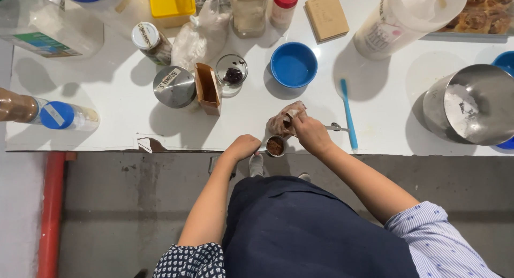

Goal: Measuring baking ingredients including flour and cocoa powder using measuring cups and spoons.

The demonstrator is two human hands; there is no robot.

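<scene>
Nearest the camera, at the worktop's point(375, 123) front edge, the left hand point(243, 147) is curled shut beside a small metal cup point(275, 146) of brown powder — gripping its handle, I judge, though the handle is hidden. Just right of it, the right hand point(310, 132) pinches a clear plastic bag point(284, 120) of brown spice, tipped toward the cup. The cup looks nearly full, so the measuring seems well along; the powder has not yet gone anywhere else.

Left to right across the worktop: a lying bottle with a blue cap point(56, 115) near the left edge; a white-lidded jar point(150, 41) with a handwritten label; a round steel tin point(174, 86), labelled on its lid; an open brown carton point(208, 88); a glass point(231, 72) with something dark inside; an empty blue bowl point(293, 64); a tan card packet point(326, 16) at the back edge; a blue-handled spatula point(348, 115); a tall white container point(401, 18) with a printed label; and, at the right edge, a steel mixing bowl point(474, 104) holding white flour.
</scene>
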